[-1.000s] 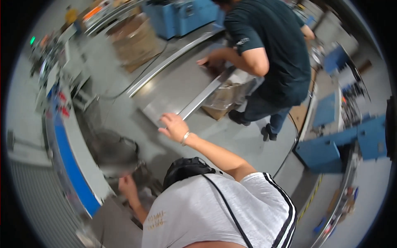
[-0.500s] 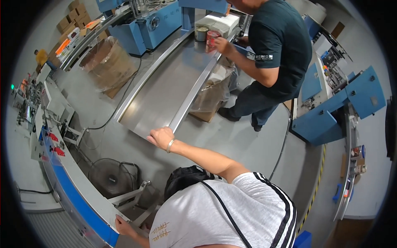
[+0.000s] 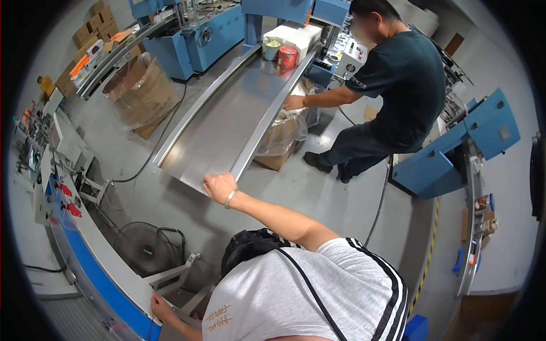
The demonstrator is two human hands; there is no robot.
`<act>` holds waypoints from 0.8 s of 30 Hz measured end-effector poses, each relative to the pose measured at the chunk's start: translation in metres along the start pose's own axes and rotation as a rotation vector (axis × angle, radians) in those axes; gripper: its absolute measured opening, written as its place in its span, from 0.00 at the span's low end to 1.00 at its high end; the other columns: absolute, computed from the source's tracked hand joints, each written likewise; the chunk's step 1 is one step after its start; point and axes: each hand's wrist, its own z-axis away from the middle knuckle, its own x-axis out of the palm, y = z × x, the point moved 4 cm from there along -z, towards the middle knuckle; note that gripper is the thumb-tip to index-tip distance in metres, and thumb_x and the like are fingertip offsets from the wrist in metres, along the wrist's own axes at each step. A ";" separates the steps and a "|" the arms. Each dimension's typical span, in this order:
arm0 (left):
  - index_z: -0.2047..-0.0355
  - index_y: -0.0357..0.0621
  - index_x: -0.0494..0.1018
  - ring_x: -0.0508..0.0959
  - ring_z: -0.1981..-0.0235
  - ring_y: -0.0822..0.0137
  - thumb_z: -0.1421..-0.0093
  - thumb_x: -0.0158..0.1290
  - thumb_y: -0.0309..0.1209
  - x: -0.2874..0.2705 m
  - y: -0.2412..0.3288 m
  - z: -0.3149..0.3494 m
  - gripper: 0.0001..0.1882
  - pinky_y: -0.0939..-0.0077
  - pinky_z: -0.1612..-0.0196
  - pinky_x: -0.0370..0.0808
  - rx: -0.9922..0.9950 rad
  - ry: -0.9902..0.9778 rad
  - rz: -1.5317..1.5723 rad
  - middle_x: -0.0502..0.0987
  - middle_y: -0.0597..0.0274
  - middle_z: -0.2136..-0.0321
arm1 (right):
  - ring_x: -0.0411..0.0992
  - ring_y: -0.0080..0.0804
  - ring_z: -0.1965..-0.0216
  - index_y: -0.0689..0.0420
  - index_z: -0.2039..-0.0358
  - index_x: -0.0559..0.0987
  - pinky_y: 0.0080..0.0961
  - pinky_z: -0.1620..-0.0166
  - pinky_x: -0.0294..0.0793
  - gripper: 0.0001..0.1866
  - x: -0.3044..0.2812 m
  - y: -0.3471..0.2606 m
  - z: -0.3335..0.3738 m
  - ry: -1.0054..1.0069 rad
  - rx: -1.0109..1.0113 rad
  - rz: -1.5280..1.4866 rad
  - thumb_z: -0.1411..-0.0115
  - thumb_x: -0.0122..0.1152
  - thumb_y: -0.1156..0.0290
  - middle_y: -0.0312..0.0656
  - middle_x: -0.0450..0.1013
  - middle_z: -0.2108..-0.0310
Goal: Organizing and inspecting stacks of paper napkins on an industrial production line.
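My right hand, with a bracelet at the wrist, is closed on the near end of a long metal trough table with raised side rails. At its far end stand a red tin and a greenish tin, with a stack of white sheets behind them. Low on the left, my left hand grips the edge of a curved-looking conveyor with a blue belt; part of its fingers is hidden.
A co-worker in a dark shirt stands right of the trough, one hand by its rail above a plastic-lined box. Blue machines stand behind. A floor fan, a large carton and a black cable are around.
The co-worker's hand has left the red tin and moved down to the trough's right rail; the co-worker stepped rightward. My hands keep their holds while the view shifts slightly.
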 end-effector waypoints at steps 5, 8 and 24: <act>0.74 0.32 0.72 0.70 0.75 0.41 0.38 0.47 0.44 0.005 -0.002 0.001 0.23 0.53 0.72 0.64 -0.026 -0.106 -0.145 0.72 0.41 0.78 | 0.74 0.43 0.76 0.53 0.71 0.76 0.38 0.69 0.71 0.09 0.002 0.000 0.001 -0.022 0.001 0.026 0.43 0.54 0.62 0.44 0.75 0.80; 0.76 0.32 0.72 0.71 0.75 0.41 0.38 0.47 0.44 0.002 0.000 0.001 0.23 0.53 0.73 0.64 -0.019 -0.077 -0.143 0.72 0.41 0.78 | 0.74 0.44 0.78 0.53 0.71 0.76 0.38 0.70 0.71 0.09 0.001 -0.001 0.003 -0.010 -0.021 0.041 0.44 0.54 0.62 0.44 0.75 0.81; 0.77 0.32 0.72 0.72 0.76 0.46 0.39 0.48 0.44 0.002 0.012 0.004 0.23 0.55 0.73 0.65 -0.064 -0.064 -0.229 0.72 0.43 0.79 | 0.73 0.43 0.77 0.54 0.73 0.75 0.37 0.67 0.69 0.09 -0.021 -0.007 0.005 0.091 -0.054 -0.050 0.43 0.52 0.63 0.44 0.75 0.79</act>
